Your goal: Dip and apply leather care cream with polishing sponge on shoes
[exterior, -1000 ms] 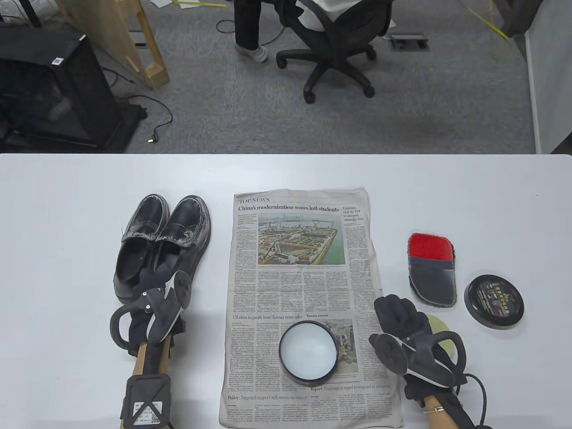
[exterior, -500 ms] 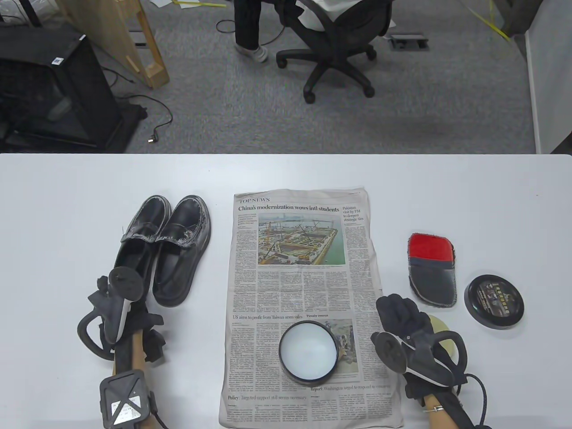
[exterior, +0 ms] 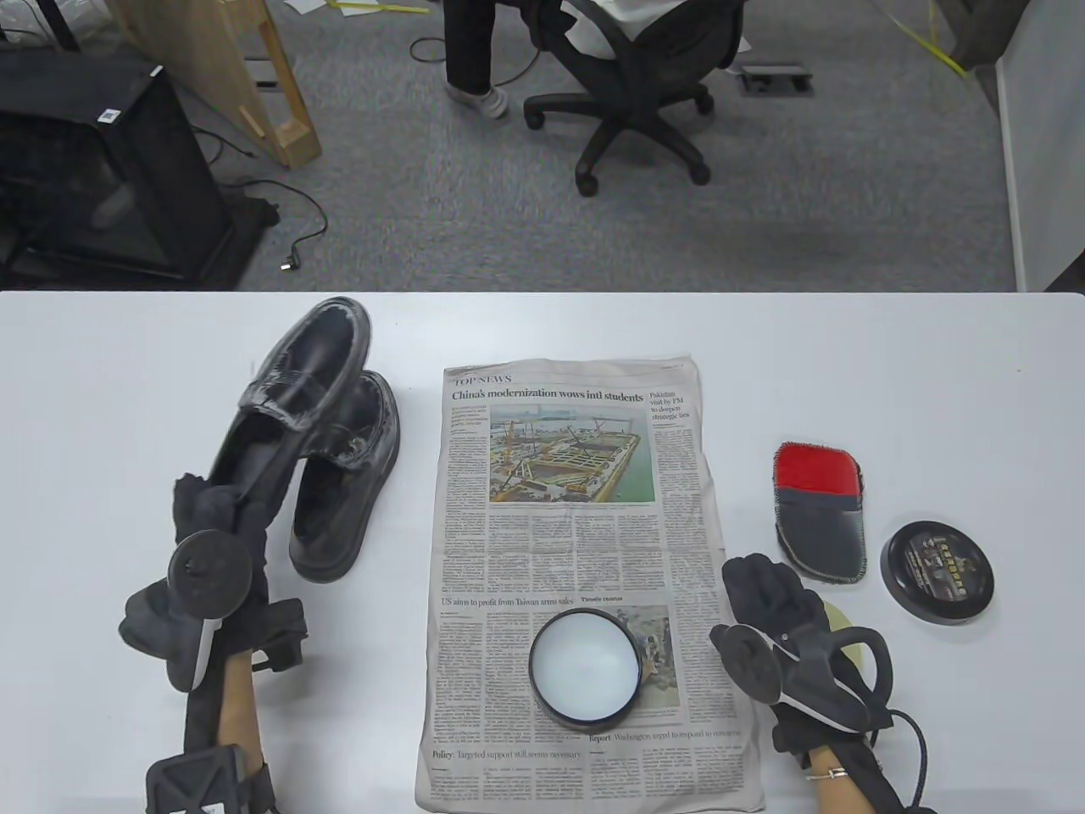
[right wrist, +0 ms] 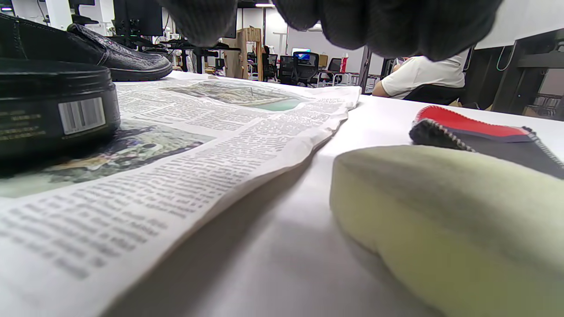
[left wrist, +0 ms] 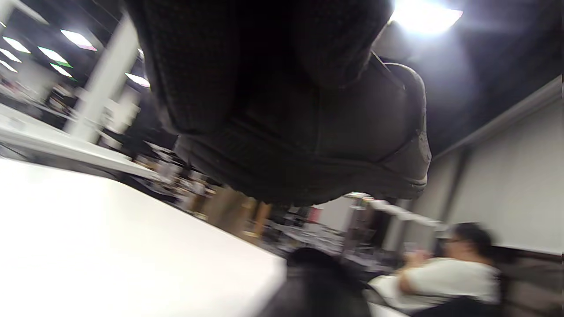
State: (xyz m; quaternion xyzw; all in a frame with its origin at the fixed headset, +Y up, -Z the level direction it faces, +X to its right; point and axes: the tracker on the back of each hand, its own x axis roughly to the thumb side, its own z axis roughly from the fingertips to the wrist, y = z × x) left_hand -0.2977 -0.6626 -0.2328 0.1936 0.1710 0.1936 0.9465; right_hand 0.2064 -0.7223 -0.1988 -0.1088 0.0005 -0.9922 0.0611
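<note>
My left hand (exterior: 208,517) grips the heel of one black loafer (exterior: 297,381) and holds it off the table, toe pointing away and overlapping the second loafer (exterior: 347,500), which stays on the table. In the left wrist view the lifted loafer's sole (left wrist: 308,145) fills the top. My right hand (exterior: 771,593) lies relaxed over the pale yellow sponge (exterior: 846,634) beside the newspaper; its fingers (right wrist: 383,22) hang above the sponge (right wrist: 449,220) without gripping it. The open cream tin (exterior: 585,666) stands on the newspaper (exterior: 576,526).
The tin's black lid (exterior: 937,572) lies at the right, with a red and grey polishing mitt (exterior: 820,513) just left of it. Beyond the table's far edge stands an office chair (exterior: 631,93), with a person seated there.
My left hand moved left off the shoes, then took the left loafer by the heel and raised it, toe tipping away. My right hand barely moved.
</note>
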